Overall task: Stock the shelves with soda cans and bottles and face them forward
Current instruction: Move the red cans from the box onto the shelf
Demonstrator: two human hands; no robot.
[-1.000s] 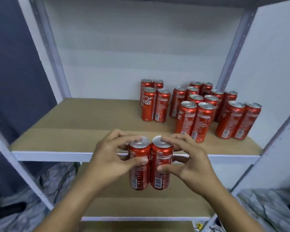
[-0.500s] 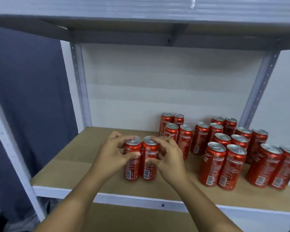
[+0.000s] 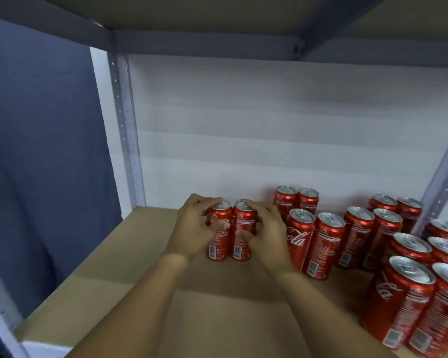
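Left hand (image 3: 192,228) grasps a slim red aluminium soda can (image 3: 218,233); right hand (image 3: 265,232) grasps its twin (image 3: 243,235). Both upright, touching, on the brown board shelf (image 3: 145,293) (barcodes forward), just left of the stocked red cans (image 3: 326,244).

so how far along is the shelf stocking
Partly done. Red cans already stand in rows on the right of the shelf. In hand: the left hand and right hand each grip a can, barcodes outward. Left: the shelf's bare left side, and turning labels forward.
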